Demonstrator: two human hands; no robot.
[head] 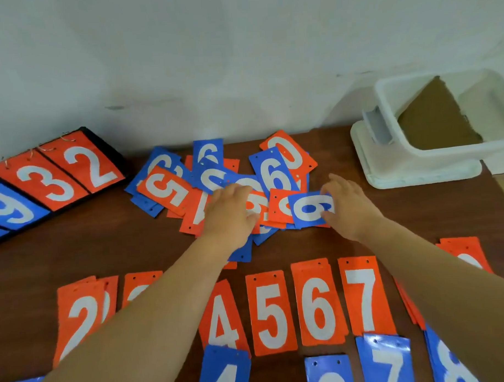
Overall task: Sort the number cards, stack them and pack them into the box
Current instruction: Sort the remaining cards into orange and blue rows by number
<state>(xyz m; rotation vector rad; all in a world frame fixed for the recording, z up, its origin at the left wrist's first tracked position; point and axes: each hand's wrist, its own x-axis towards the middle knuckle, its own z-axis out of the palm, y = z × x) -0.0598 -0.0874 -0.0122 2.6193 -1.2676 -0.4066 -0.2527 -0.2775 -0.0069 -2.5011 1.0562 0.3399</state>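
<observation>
Over the far pile (171,190), the left hand (231,217) lies flat, grip slack; the right hand (351,210) pinches one blue card (311,210) in its grip; one box (455,151) stands far right.

The right hand (351,207) pinches the held card (310,210) by its right edge, at the right rim of the loose pile (213,178). Just left of the grip, the left hand (231,214) rests on the pile, whose cards overlap and spread further left and behind. Far left of the grip lies the scoreboard (59,174). Behind and right of the grip, the box (400,145) stands on its lid (416,173), with a cardboard sheet (437,121) leaning inside. Before the grip (nearer the person) a row lies side by side on the table (104,247): the 4 card (221,314), 5 card (270,313), 6 card (319,302) and 7 card (363,295), left to right. A second row (385,360) lies closer still, overlapping the first.
</observation>
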